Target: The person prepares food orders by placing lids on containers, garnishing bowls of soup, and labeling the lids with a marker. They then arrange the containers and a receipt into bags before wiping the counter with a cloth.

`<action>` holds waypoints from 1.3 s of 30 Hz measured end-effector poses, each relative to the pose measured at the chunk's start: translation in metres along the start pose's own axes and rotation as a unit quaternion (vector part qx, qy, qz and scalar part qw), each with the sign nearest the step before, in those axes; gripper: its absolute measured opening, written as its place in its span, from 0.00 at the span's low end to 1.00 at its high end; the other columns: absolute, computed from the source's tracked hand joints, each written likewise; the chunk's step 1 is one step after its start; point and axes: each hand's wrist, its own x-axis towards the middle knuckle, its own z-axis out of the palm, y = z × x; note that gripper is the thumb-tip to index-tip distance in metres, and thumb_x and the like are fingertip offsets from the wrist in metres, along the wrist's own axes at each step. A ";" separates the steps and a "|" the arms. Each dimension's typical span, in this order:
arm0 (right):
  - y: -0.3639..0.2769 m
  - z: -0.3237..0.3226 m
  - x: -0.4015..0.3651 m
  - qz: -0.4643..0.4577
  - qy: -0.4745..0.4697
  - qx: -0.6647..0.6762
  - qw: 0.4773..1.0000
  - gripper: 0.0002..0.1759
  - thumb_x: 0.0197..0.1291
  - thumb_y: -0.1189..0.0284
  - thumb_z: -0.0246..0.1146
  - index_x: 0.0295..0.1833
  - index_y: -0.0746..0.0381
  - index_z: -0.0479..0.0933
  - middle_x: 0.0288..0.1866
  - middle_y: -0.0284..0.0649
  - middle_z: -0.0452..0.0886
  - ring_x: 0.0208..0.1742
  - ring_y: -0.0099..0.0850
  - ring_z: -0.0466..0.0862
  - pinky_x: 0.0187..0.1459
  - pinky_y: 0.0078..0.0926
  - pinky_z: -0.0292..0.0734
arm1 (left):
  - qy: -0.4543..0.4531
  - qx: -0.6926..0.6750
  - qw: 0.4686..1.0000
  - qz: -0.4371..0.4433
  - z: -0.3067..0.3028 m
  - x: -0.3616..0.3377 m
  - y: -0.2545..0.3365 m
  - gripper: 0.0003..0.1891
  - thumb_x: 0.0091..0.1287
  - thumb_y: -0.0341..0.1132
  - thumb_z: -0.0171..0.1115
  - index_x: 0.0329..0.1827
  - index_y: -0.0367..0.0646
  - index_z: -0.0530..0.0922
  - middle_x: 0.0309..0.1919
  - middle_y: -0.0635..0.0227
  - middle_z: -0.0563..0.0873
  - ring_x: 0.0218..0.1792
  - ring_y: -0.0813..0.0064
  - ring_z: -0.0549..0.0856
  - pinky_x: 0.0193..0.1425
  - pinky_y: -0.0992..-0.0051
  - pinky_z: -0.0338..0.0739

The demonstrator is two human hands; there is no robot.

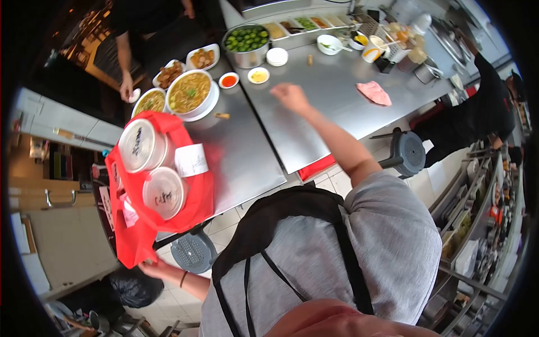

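My left hand point(150, 268) is at the lower corner of a red plastic bag point(197, 188), its fingers closed on the edge of the plastic. The bag stands on the steel table with its mouth spread. In it are lidded round tubs point(137, 145) with black writing on the lids, and a lower tub point(164, 192) sits beside them. A white paper slip point(191, 160) is on the bag's side. My right hand point(291, 98) hovers over the steel counter with curled fingers; nothing shows in them. Closest to it are a small dish of yellow sauce point(259, 75) and stacked white saucers point(277, 57).
Noodle soup bowls point(209, 105), fried food dishes point(202, 57) and a red sauce dish point(228, 80) stand behind the bag. A pot of green limes point(247, 48) is farther back. A pink cloth point(374, 93) lies right. Another person's hand point(127, 89) reaches in; a co-worker point(471, 121) stands right.
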 end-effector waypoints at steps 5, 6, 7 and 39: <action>0.147 -0.174 -0.011 -0.038 0.174 -0.346 0.921 0.08 0.50 0.68 0.57 0.30 0.61 0.76 0.28 0.45 0.77 0.34 0.45 0.77 0.37 0.39 0.70 | 0.234 0.058 0.899 0.365 0.067 -0.077 0.107 0.21 0.52 0.34 0.61 0.48 0.38 0.68 0.38 0.63 0.71 0.35 0.73 0.71 0.41 0.71 0.67; 0.171 -0.198 -0.022 -0.025 0.176 -0.377 0.909 0.07 0.49 0.68 0.58 0.31 0.60 0.77 0.29 0.44 0.77 0.35 0.44 0.76 0.38 0.38 0.71 | 0.302 0.124 0.811 0.486 0.049 -0.054 0.114 0.24 0.53 0.34 0.62 0.53 0.39 0.67 0.41 0.62 0.74 0.40 0.72 0.73 0.44 0.72 0.69; 0.194 -0.213 -0.033 -0.022 0.178 -0.377 0.909 0.07 0.49 0.68 0.58 0.31 0.60 0.77 0.29 0.44 0.77 0.35 0.44 0.76 0.38 0.38 0.71 | 0.292 0.154 0.757 0.564 0.086 -0.091 0.129 0.24 0.55 0.35 0.62 0.54 0.37 0.67 0.46 0.57 0.75 0.48 0.70 0.74 0.51 0.71 0.68; 0.251 -0.218 -0.083 -0.313 -0.130 -0.156 0.928 0.22 0.53 0.69 0.52 0.56 0.61 0.66 0.55 0.47 0.68 0.56 0.44 0.67 0.53 0.44 0.60 | -0.690 0.452 0.556 0.100 0.503 -0.500 -0.185 0.15 0.56 0.39 0.58 0.42 0.41 0.78 0.40 0.61 0.82 0.42 0.68 0.80 0.49 0.72 0.71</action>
